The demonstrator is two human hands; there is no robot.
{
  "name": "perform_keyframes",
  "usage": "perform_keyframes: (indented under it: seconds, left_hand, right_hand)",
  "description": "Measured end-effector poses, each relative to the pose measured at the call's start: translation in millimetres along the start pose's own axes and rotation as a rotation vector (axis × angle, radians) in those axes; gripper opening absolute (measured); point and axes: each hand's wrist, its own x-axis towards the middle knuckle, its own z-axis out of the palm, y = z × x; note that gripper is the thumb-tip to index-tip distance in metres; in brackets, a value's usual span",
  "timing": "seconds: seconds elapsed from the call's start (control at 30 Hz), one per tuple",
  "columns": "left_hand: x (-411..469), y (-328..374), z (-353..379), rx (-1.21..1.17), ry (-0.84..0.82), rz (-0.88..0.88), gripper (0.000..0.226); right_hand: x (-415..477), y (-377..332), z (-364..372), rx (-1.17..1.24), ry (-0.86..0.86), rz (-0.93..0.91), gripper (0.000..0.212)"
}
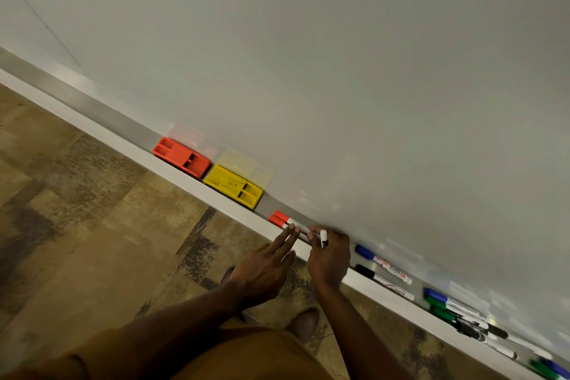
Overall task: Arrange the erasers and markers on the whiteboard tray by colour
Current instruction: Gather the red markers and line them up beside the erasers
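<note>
Long aluminium whiteboard tray point(123, 125) ran diagonally, upper left down to lower right. On it, left to right: orange plastic eraser point(182, 157) touching yellow plastic eraser point(233, 186); then two red-capped white markers point(285, 221) lying side by side, long axes along the tray, caps toward the erasers.

The red pair lay directly ahead of both hands, barrels running under the fingertips. Left hand point(265, 268) was flat, fingers straight and close together, tips resting on the barrels just right of the caps; it gripped nothing. Right hand point(329, 257) was curled at the tail ends, fingers closed on a short white-and-black piece point(323, 238) standing upright from them. Cap or marker end, could not tell.

Further right, apart from the hands: blue-capped marker point(382, 264) and black-capped marker point(384, 282) side by side, then a mixed cluster of blue, green and black markers point(462, 316).

Judgement: reds nearly squared beside the erasers; the right hand was nearer the unsorted blue and black.
</note>
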Motion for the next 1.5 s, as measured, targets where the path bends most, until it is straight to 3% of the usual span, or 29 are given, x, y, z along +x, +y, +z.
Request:
perform_keyframes:
  seconds: [0.4,0.53,0.6,0.67,0.77,0.87,0.93,1.07,1.23,1.37,1.5]
  left_hand:
    - [-4,-6,8,0.052,-0.071,-0.107,0.069]
    - [-2,-7,1,0.027,-0.082,-0.124,0.077]
    - [0,-7,0,0.012,-0.101,-0.12,0.085]
    - [2,-7,-2,0.011,-0.11,-0.11,0.091]
    - [2,-8,-5,0.031,-0.15,-0.097,0.095]
    - [1,-11,-3,0.025,-0.15,-0.096,0.097]
    - [0,-13,-1,0.02,-0.134,-0.092,0.098]
    - [-1,-15,2,0.015,-0.114,-0.083,0.098]
    - [-2,-15,7,0.02,-0.112,-0.09,0.099]
    - [-2,-17,10,0.053,-0.108,-0.094,0.099]
    - [-2,-19,12,0.063,-0.119,-0.096,0.102]
  right_hand:
    - [-3,-5,-6,0.008,-0.055,0.018,0.019]
    - [-7,-11,-17,0.115,0.019,-0.034,0.016]
    - [-9,-15,-25,0.228,0.003,0.063,0.018]
    - [-9,-17,-33,0.38,-0.085,0.293,0.028]
    - [-9,-20,-49,0.843,-0.191,0.616,0.026]
    - [-12,-21,-65,1.049,-0.213,0.69,0.016]
    - [-13,-22,-70,1.057,-0.191,0.689,0.013]
    - [-5,-16,-71,0.746,-0.11,0.603,0.017]
    - [-2,-12,-69,0.932,-0.075,0.609,0.012]
    - [3,-6,-63,0.9,-0.147,0.372,0.011]
    - [7,-1,-52,0.56,-0.127,0.024,0.02]
